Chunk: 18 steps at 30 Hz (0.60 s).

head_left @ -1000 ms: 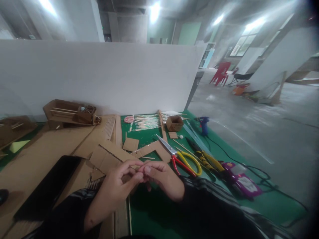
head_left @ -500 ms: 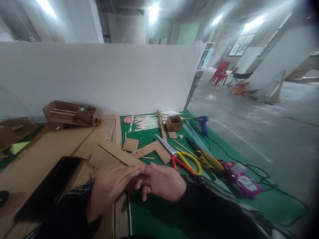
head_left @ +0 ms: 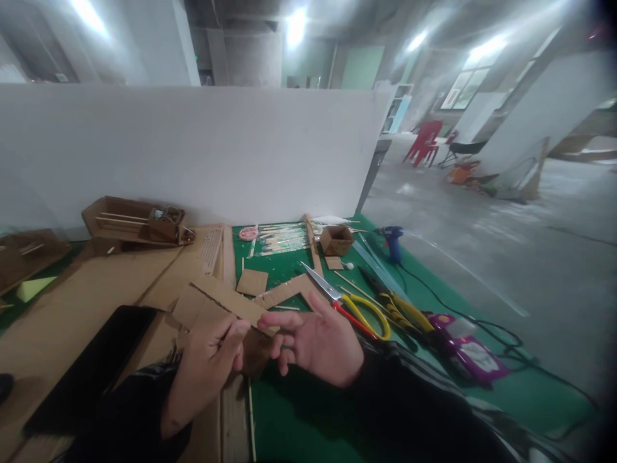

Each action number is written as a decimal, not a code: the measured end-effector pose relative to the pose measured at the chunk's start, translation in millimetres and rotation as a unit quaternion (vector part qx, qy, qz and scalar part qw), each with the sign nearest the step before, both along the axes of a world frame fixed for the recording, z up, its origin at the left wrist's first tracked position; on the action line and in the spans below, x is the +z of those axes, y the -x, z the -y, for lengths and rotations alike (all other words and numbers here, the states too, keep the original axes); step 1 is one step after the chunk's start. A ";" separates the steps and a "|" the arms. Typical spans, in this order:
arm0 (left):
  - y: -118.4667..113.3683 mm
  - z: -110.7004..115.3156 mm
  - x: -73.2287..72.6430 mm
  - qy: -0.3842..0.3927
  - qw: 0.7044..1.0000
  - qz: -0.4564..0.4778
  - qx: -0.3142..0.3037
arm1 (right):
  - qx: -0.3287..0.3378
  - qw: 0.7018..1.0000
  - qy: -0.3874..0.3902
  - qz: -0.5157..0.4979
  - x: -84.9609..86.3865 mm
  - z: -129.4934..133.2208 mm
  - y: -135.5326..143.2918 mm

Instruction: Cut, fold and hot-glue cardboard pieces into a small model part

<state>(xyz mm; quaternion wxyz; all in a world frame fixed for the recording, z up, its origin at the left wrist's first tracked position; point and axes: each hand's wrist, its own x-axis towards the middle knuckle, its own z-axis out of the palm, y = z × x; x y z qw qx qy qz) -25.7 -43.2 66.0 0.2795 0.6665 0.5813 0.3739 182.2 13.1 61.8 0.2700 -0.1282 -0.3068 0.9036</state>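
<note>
My left hand is closed in front of a folded cardboard piece, thumb pressed to the curled fingers; anything between them is too small to make out. Facing it, my right hand has its palm turned up, thumb and fingers apart, holding nothing. A small gap separates the fingertips of the two hands. Below and between them a brown cardboard part shows, partly hidden. Scissors with red and yellow handles lie just beyond my right hand.
On the green table are pliers, a purple device, a blue glue gun, a small cardboard box and wrapped sticks. A black tablet-like slab lies left; a cardboard assembly stands by the white partition.
My hands, whose fingertips were together, have come apart. The right thumb has lifted away and those fingers have spread. My left fingers have curled in against the thumb.
</note>
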 end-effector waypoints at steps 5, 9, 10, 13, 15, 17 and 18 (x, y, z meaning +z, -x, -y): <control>3.9 -1.0 -11.2 -0.038 0.994 0.100 0.031 | -0.065 0.994 -0.074 0.051 -4.3 0.4 4.0; 1.7 2.7 -10.3 -0.089 0.978 0.186 -0.022 | -0.115 0.974 -0.170 0.094 -9.3 3.0 4.7; 0.4 3.1 -9.0 -0.087 0.977 0.194 -0.036 | -0.113 0.967 -0.197 0.112 -9.5 4.1 4.0; -3.0 1.9 -7.4 -0.073 0.979 0.184 -0.056 | -0.116 0.927 -0.305 0.186 -7.0 8.7 1.3; -3.7 0.2 -9.7 -0.072 0.981 0.177 -0.046 | -0.154 0.874 -0.391 0.242 -5.0 12.2 0.0; -2.9 -1.1 -13.4 -0.061 0.984 0.164 -0.023 | -0.196 0.811 -0.472 0.286 -5.3 15.3 -0.4; -2.3 -1.5 -15.0 -0.048 0.986 0.157 -0.011 | -0.210 0.781 -0.505 0.301 -6.6 16.4 -0.3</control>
